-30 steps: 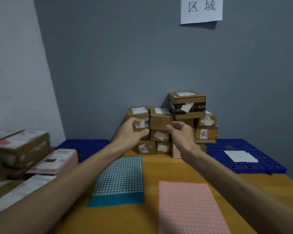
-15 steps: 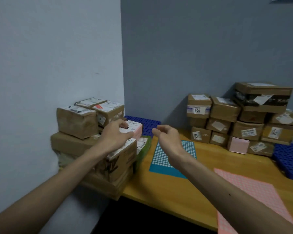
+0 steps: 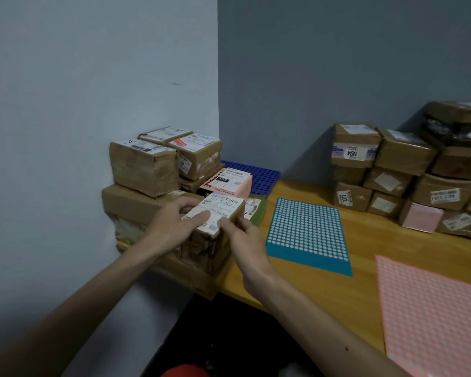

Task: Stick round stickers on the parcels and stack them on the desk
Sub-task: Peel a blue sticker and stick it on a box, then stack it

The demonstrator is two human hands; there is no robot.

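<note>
A small brown parcel (image 3: pixel 223 213) with a white shipping label on top sits on the pile of parcels (image 3: pixel 144 170) at the desk's left end. My left hand (image 3: pixel 174 224) grips its left side with the thumb over the label. My right hand (image 3: pixel 245 235) holds its right front corner. A blue sheet of round white stickers (image 3: pixel 307 235) lies flat on the desk just right of my hands. A pink sticker sheet (image 3: pixel 433 317) lies at the near right. A stack of parcels (image 3: pixel 403 175) stands against the back wall on the right.
A pink box (image 3: pixel 229 183) and a green packet (image 3: pixel 257 210) lie behind the held parcel. Blue plastic grid (image 3: pixel 259 175) sits in the back corner. The wooden desk (image 3: pixel 365 246) ends at its front edge near my forearms. A red object (image 3: pixel 185 371) shows below.
My view has swung left from the back stack to the left pile. Both hands moved from the stack to the pile, and my right hand has closed in on the labelled parcel.
</note>
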